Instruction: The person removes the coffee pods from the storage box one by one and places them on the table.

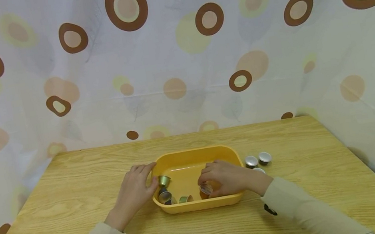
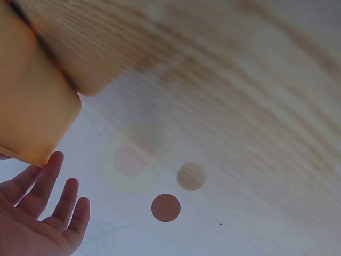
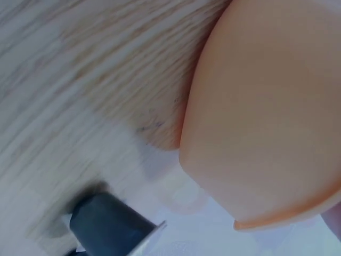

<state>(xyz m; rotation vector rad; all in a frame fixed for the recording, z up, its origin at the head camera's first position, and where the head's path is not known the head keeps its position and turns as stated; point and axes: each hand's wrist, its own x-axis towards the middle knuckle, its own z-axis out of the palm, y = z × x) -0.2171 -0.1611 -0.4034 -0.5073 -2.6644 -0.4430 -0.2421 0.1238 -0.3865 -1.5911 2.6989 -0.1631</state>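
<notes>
A yellow plastic tray [image 1: 197,156] stands on the wooden table. At its left end my left hand [image 1: 134,189] holds the rim with thumb and fingertips; in the left wrist view the outer fingers of that hand [image 2: 40,213] spread away from the wall. My right hand [image 1: 229,177] reaches into the tray and pinches a coffee capsule [image 1: 206,189] with a pale, printed lid, its body partly hidden. Toward the tray's left end lie a green-gold capsule [image 1: 164,180], a dark capsule with a greyish lid [image 1: 164,196] and a light green capsule [image 1: 186,199].
Right of the tray are capsules with silvery lids, including a nearer capsule [image 1: 251,161] and a farther capsule [image 1: 264,157]. One dark capsule [image 3: 112,226] shows in the right wrist view. A patterned white curtain [image 1: 171,54] hangs behind and beside the table [image 1: 90,172].
</notes>
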